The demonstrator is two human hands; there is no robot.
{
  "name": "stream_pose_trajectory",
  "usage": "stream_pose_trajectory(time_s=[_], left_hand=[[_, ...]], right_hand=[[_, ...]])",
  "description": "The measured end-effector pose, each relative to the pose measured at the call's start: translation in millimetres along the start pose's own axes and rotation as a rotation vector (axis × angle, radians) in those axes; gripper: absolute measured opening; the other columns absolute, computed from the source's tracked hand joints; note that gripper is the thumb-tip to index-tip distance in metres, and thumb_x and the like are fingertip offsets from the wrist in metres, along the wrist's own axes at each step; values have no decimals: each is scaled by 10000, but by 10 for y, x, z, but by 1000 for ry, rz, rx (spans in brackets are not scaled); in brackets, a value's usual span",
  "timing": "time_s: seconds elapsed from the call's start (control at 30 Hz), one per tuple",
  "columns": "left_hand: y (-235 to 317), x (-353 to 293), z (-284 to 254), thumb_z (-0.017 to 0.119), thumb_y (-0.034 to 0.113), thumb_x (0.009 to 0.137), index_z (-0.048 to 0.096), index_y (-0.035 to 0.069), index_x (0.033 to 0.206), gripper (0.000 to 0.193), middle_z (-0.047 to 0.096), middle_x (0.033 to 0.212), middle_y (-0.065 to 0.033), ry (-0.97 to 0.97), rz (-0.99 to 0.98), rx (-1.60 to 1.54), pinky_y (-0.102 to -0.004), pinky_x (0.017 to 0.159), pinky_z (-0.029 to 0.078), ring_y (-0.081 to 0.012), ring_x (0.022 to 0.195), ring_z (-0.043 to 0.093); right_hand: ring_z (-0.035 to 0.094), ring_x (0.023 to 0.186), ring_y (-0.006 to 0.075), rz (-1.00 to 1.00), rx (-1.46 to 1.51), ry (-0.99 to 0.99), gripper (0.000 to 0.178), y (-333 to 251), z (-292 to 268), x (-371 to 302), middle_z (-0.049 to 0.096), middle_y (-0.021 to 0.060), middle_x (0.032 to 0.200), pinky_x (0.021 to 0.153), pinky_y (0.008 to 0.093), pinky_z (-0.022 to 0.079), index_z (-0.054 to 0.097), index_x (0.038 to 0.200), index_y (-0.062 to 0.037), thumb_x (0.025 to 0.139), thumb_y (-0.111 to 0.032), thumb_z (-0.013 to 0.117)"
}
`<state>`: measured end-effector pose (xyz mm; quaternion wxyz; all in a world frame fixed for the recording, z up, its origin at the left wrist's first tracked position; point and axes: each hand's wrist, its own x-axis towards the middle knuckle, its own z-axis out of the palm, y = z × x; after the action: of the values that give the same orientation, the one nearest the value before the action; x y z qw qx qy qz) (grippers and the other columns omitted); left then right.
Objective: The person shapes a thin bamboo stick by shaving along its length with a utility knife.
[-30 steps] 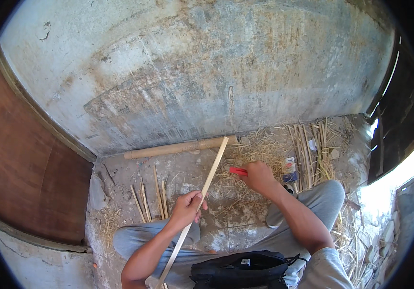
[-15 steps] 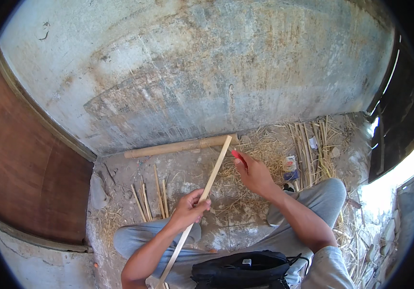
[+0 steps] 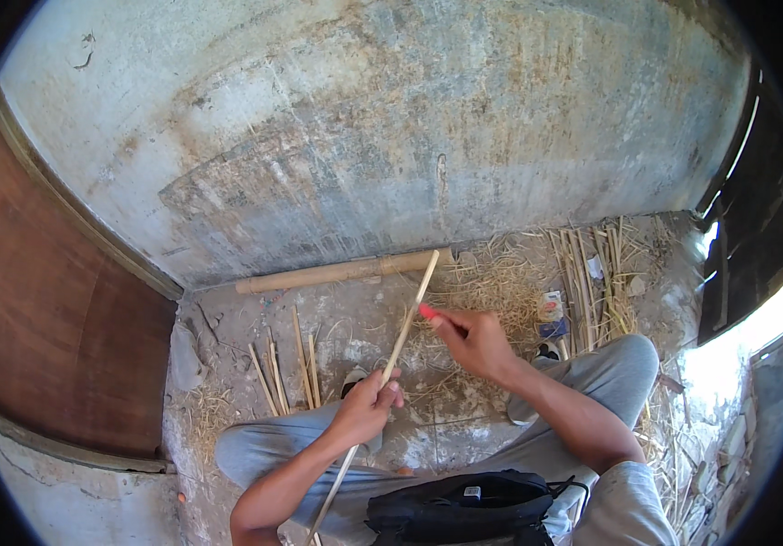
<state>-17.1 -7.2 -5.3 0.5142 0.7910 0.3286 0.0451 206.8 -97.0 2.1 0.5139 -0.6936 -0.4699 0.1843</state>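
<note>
Before the wall [image 3: 364, 155], a red tool [image 3: 428, 312] (clasped by the right hand [image 3: 480, 346]) has neared the strip [image 3: 400, 340] the left hand [image 3: 364, 411] grips.

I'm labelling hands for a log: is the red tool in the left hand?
No, the right hand holds the red tool, while the left hand holds the pale strip.

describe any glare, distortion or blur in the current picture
Head view: glare burns the bright patch at right out to white; head view: fisheye bending bows the edges of the brown panel at left; head view: the pale stick is readable, but the red tool shows too small for fine detail.
</note>
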Motion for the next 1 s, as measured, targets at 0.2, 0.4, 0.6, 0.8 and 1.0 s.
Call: stream_pose_trajectory(time_s=[0.2,0.4,0.6,0.8,1.0], left_hand=[[110,-42,53,483,157,1020,547,-4,1237,277,665,873,-125,147,37,162,-371,742,494,-243,766,639],[215,-77,78,458,122,1003,514,-6,1167,215,667,943,-270,191,-13,353,-532,786,486,-475,921,637],[118,-62,126,447,132,1006,485,-40,1125,213,643,789,-301,242,76,425,-586,676,472,-493,762,631],[138,-58,148,444,136,1011,481,-40,1109,205,636,757,-301,242,58,432,-589,654,466,-496,735,628],[69,-151,248,455,137,1009,479,-45,1072,194,626,737,-306,153,58,437,-589,628,462,-502,713,622]], right_hand=[[645,573,315,-280,-127,-64,241,16,179,-170,649,170,686,512,407,497,722,977,-28,902,-255,692],[638,555,328,-300,-228,-93,246,7,273,-248,633,133,654,486,429,489,727,937,-52,893,-293,701],[620,511,311,-329,-334,-67,258,-13,290,-268,619,112,631,445,416,473,724,934,-49,877,-301,720],[634,510,311,-331,-371,-28,264,-41,272,-276,637,111,642,439,417,487,724,905,-70,883,-333,705],[643,540,329,-197,-389,88,253,220,26,26,647,133,661,493,423,507,738,906,-84,894,-333,690]])
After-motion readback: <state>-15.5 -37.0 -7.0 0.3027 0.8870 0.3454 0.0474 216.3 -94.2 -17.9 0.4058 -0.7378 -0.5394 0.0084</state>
